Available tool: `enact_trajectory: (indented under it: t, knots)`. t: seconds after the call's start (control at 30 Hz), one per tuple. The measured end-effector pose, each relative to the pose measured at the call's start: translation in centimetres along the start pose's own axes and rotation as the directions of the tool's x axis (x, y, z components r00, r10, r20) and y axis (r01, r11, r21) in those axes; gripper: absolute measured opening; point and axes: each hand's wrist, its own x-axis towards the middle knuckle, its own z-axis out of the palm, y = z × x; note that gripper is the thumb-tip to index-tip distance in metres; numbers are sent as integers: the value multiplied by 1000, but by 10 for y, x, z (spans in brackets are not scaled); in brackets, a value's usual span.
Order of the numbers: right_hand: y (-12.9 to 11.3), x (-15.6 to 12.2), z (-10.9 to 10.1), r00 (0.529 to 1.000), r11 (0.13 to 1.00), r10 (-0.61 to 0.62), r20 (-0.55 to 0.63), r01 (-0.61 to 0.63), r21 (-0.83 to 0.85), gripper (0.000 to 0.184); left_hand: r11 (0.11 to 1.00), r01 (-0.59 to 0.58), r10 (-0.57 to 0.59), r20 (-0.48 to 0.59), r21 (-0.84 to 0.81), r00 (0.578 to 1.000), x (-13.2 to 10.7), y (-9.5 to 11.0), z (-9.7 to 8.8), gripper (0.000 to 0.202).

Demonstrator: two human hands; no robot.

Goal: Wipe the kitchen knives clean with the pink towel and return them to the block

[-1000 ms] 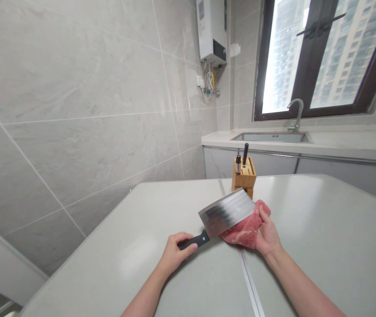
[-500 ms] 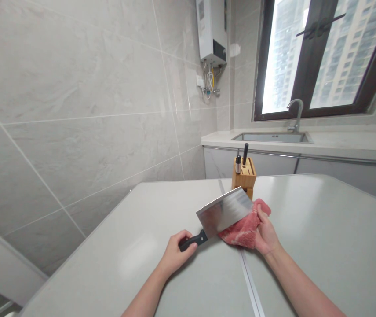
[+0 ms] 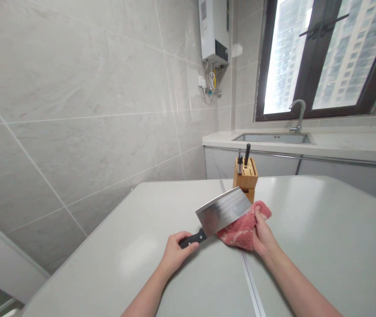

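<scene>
My left hand (image 3: 177,253) is closed around the black handle of a cleaver (image 3: 224,210). The broad steel blade is held tilted above the table, its tip end pointing up and to the right. A red-pink cloth (image 3: 240,231) with pale streaks is gripped in my right hand (image 3: 263,231), thumb in front. The cloth lies against the lower right part of the blade, and part of it is hidden behind the steel. Just beyond the blade stands a wooden knife block (image 3: 245,176), holding a black-handled tool and a shorter black-and-silver handle.
The pale table (image 3: 125,264) has a seam strip (image 3: 252,284) running across it. Behind it is a counter (image 3: 346,141) with a sink (image 3: 273,138) and faucet (image 3: 298,115). A tiled wall (image 3: 92,88) rises at left, with a water heater (image 3: 212,35) in the corner.
The cleaver and the cloth have shifted very slightly left within the view, while the background has drifted a little right. Both hands keep their grips.
</scene>
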Motion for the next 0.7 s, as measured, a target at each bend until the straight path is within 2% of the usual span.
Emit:
enact_trajectory:
  t: [0.1, 0.13, 0.23, 0.33, 0.4, 0.47, 0.5, 0.57, 0.63, 0.7]
  knots:
    - [0, -2, 2, 993, 997, 76, -86, -75, 25, 26, 1000, -6, 6, -29, 4, 1000, 0, -1, 0, 26]
    - [0, -2, 3, 992, 998, 62, -106, -59, 32, 24, 1000, -4, 4, -41, 9, 999, 0, -1, 0, 26]
    - [0, -5, 7, 992, 998, -33, -125, 39, 41, 21, 1000, 6, -4, -74, 25, 997, 1, -1, 0, 28]
    - [1, -7, 10, 990, 993, -107, -97, 111, 30, 17, 999, 7, -4, -90, 37, 996, 1, 1, 0, 28]
    - [3, -7, 9, 978, 982, -188, -85, 185, -42, 13, 999, 4, 0, -95, 47, 995, 1, 1, 0, 28]
    - [6, -6, 4, 955, 940, -290, -66, 272, -207, 14, 999, 1, 4, -100, 53, 995, 1, 1, 0, 27]
    - [8, -5, 2, 935, 894, -350, -49, 318, -316, 16, 998, -1, 6, -101, 55, 995, 1, 1, 0, 26]
    - [10, -3, -3, 881, 738, -472, 22, 409, -537, 20, 998, -6, 11, -97, 58, 995, 1, 1, 0, 26]
    - [11, -4, -5, 802, 517, -577, 154, 505, -691, 23, 998, -12, 17, -86, 63, 996, 1, 0, 1, 25]
    - [11, -5, -5, 731, 290, -601, 323, 576, -764, 27, 997, -19, 25, -70, 74, 997, 0, 0, 1, 23]
